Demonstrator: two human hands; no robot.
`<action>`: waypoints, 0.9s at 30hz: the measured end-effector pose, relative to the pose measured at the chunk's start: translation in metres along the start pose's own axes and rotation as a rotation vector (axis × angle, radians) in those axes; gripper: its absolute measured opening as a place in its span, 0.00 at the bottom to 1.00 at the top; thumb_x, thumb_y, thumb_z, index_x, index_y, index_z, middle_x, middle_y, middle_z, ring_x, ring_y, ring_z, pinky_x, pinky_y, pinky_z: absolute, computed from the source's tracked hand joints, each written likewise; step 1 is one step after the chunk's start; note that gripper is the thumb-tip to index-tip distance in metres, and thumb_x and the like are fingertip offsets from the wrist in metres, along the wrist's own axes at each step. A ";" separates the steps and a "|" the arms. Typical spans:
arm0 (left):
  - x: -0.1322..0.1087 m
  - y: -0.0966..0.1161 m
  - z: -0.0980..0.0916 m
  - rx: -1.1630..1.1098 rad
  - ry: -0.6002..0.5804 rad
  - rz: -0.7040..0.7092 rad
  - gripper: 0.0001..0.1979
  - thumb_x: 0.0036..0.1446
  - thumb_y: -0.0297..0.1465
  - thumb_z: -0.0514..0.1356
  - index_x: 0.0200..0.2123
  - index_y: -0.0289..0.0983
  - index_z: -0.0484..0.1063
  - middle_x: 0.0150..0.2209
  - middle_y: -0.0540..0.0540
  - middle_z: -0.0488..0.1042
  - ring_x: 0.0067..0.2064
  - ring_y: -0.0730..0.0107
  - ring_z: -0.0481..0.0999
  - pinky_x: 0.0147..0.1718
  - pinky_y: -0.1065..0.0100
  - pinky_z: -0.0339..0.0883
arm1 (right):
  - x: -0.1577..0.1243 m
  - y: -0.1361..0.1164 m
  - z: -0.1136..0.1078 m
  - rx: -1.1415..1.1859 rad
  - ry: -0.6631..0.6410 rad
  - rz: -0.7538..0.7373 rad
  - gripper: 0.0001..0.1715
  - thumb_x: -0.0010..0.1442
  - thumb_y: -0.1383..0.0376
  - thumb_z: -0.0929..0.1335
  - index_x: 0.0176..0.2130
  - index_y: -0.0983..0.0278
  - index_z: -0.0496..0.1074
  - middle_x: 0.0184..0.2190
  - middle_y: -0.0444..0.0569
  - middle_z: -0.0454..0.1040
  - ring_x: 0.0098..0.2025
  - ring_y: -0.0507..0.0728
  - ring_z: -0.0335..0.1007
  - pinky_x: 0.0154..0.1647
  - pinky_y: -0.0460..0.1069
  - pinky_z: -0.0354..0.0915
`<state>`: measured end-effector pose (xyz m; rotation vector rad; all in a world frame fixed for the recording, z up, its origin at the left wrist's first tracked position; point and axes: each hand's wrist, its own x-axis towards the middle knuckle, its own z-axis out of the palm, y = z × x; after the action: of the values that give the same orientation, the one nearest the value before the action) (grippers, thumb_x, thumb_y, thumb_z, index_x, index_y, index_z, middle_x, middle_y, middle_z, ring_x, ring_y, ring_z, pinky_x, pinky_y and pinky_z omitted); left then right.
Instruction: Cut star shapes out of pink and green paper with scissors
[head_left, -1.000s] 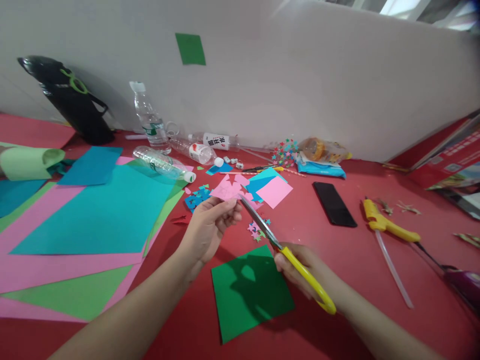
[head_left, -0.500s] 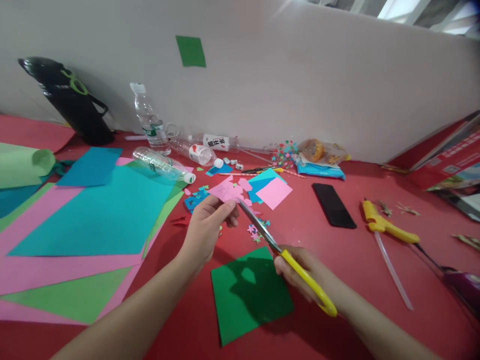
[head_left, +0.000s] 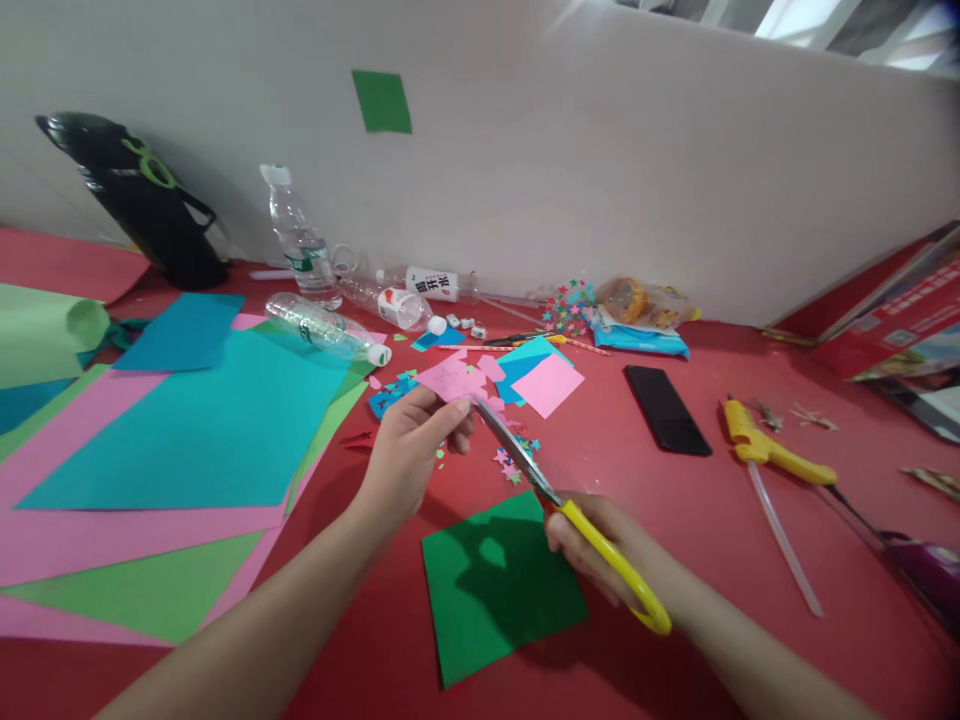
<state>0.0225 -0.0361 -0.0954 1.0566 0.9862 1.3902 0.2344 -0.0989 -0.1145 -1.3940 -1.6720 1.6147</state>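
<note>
My left hand (head_left: pixel 409 445) pinches a small pink paper piece (head_left: pixel 444 378) between thumb and fingers, with faint drawn lines on it. My right hand (head_left: pixel 596 540) is closed on the yellow-handled scissors (head_left: pixel 544 490), whose blade tips reach the paper's edge beside my left thumb. Below both hands a green paper square (head_left: pixel 502 590) lies on the red table, with their shadows across it. Small coloured paper stars (head_left: pixel 514 460) are scattered just behind the blades. Pink and blue scraps lie beyond my left fingers, partly hidden.
Large coloured sheets (head_left: pixel 202 430) cover the left side. Several plastic bottles (head_left: pixel 330 330) and a black flask (head_left: pixel 142 200) are at the back. To the right are a black phone (head_left: pixel 667 410), a yellow glue gun (head_left: pixel 776 450) and a blue packet (head_left: pixel 641 340).
Very little differs. My left hand and the scissors have shifted only slightly, with the blade tips still at the pink paper's edge.
</note>
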 end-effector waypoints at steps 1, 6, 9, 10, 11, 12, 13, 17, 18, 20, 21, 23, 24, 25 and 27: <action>0.000 0.000 0.000 -0.007 -0.004 -0.007 0.07 0.53 0.30 0.64 0.24 0.36 0.73 0.22 0.52 0.74 0.21 0.77 0.70 0.22 0.72 0.62 | 0.000 0.000 0.000 0.004 -0.015 -0.006 0.27 0.61 0.43 0.64 0.25 0.59 0.55 0.14 0.34 0.52 0.13 0.46 0.46 0.14 0.45 0.41; -0.001 0.000 0.001 -0.033 -0.017 -0.025 0.08 0.53 0.30 0.65 0.23 0.36 0.74 0.22 0.52 0.74 0.20 0.77 0.70 0.22 0.73 0.63 | 0.001 -0.002 0.001 0.048 -0.037 0.020 0.31 0.58 0.38 0.64 0.24 0.58 0.54 0.13 0.33 0.49 0.13 0.46 0.44 0.13 0.45 0.40; -0.001 0.000 0.000 -0.030 -0.020 -0.026 0.08 0.54 0.30 0.65 0.24 0.36 0.74 0.22 0.52 0.74 0.20 0.78 0.70 0.22 0.73 0.63 | 0.000 -0.002 0.000 0.036 -0.006 0.021 0.33 0.56 0.35 0.64 0.24 0.58 0.52 0.13 0.33 0.50 0.13 0.46 0.43 0.14 0.45 0.40; -0.001 0.000 -0.001 -0.025 -0.018 -0.027 0.08 0.54 0.30 0.64 0.24 0.36 0.74 0.22 0.52 0.74 0.20 0.78 0.70 0.22 0.73 0.63 | 0.000 -0.001 0.001 0.037 -0.002 0.021 0.34 0.56 0.35 0.63 0.24 0.58 0.52 0.13 0.33 0.50 0.13 0.46 0.43 0.14 0.45 0.40; -0.001 0.000 -0.001 -0.019 -0.014 -0.028 0.08 0.54 0.30 0.64 0.24 0.36 0.74 0.22 0.52 0.74 0.20 0.78 0.70 0.22 0.73 0.63 | 0.001 0.000 0.001 0.039 -0.001 0.020 0.34 0.56 0.34 0.63 0.24 0.58 0.52 0.13 0.33 0.49 0.13 0.46 0.43 0.14 0.45 0.40; -0.001 0.000 -0.001 -0.013 -0.008 -0.032 0.08 0.54 0.31 0.64 0.24 0.36 0.74 0.22 0.52 0.74 0.20 0.78 0.70 0.22 0.73 0.63 | 0.001 0.001 0.001 0.040 -0.004 0.020 0.33 0.57 0.35 0.63 0.24 0.58 0.53 0.13 0.33 0.49 0.14 0.46 0.43 0.15 0.45 0.40; -0.001 -0.001 -0.001 -0.009 -0.003 -0.036 0.08 0.53 0.31 0.65 0.24 0.36 0.74 0.22 0.51 0.74 0.20 0.77 0.70 0.22 0.73 0.63 | 0.002 0.002 0.001 0.040 -0.002 0.020 0.33 0.57 0.35 0.63 0.25 0.58 0.53 0.13 0.33 0.49 0.14 0.46 0.43 0.15 0.45 0.39; -0.001 0.000 -0.001 -0.006 0.004 -0.046 0.07 0.52 0.31 0.65 0.24 0.36 0.74 0.21 0.51 0.74 0.20 0.77 0.70 0.22 0.73 0.63 | 0.004 0.006 0.001 0.046 0.021 0.014 0.34 0.56 0.35 0.64 0.24 0.59 0.53 0.14 0.33 0.50 0.15 0.46 0.42 0.16 0.45 0.39; -0.001 0.000 -0.001 -0.008 0.004 -0.047 0.07 0.52 0.31 0.65 0.24 0.36 0.74 0.21 0.51 0.74 0.20 0.77 0.69 0.22 0.72 0.63 | 0.004 0.006 0.001 0.047 0.026 0.007 0.34 0.56 0.34 0.64 0.24 0.59 0.53 0.14 0.34 0.49 0.15 0.46 0.42 0.16 0.45 0.39; 0.000 0.000 0.000 -0.017 0.008 -0.051 0.07 0.52 0.31 0.65 0.24 0.36 0.74 0.21 0.51 0.74 0.20 0.77 0.69 0.21 0.72 0.63 | 0.004 0.006 0.001 0.039 0.016 0.000 0.34 0.56 0.34 0.64 0.24 0.59 0.53 0.15 0.34 0.49 0.15 0.46 0.42 0.15 0.45 0.39; 0.000 0.000 0.000 -0.022 0.008 -0.053 0.07 0.52 0.31 0.65 0.24 0.36 0.74 0.21 0.51 0.74 0.20 0.77 0.69 0.21 0.73 0.62 | 0.004 0.006 0.001 0.026 0.007 0.004 0.34 0.57 0.35 0.64 0.24 0.59 0.54 0.15 0.34 0.50 0.15 0.46 0.42 0.15 0.45 0.39; 0.001 0.001 0.000 -0.035 0.003 -0.059 0.07 0.52 0.31 0.65 0.24 0.36 0.74 0.21 0.51 0.74 0.20 0.77 0.69 0.21 0.72 0.62 | 0.003 0.005 0.000 0.003 -0.004 0.031 0.32 0.59 0.37 0.64 0.25 0.59 0.56 0.14 0.33 0.51 0.14 0.45 0.44 0.13 0.43 0.40; 0.001 0.001 0.000 -0.041 -0.003 -0.062 0.07 0.52 0.31 0.65 0.24 0.36 0.74 0.21 0.51 0.74 0.20 0.77 0.69 0.21 0.72 0.63 | 0.003 0.005 -0.001 0.001 0.001 0.053 0.31 0.58 0.38 0.64 0.26 0.59 0.57 0.14 0.33 0.50 0.13 0.45 0.44 0.12 0.43 0.41; 0.002 0.001 0.000 -0.043 -0.011 -0.063 0.07 0.52 0.31 0.65 0.23 0.36 0.74 0.21 0.51 0.74 0.20 0.76 0.69 0.22 0.72 0.63 | 0.003 0.005 -0.002 0.003 0.004 0.073 0.30 0.58 0.39 0.65 0.26 0.60 0.58 0.13 0.33 0.50 0.12 0.45 0.44 0.11 0.43 0.41; 0.003 0.002 -0.002 -0.037 -0.023 -0.054 0.07 0.52 0.31 0.65 0.23 0.36 0.75 0.21 0.51 0.74 0.22 0.75 0.71 0.23 0.72 0.64 | 0.003 0.006 -0.004 0.027 0.009 0.097 0.27 0.58 0.42 0.65 0.26 0.60 0.60 0.13 0.32 0.50 0.12 0.45 0.44 0.10 0.42 0.41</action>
<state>0.0202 -0.0337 -0.0940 1.0088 0.9621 1.3450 0.2386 -0.0958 -0.1203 -1.4877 -1.5937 1.6744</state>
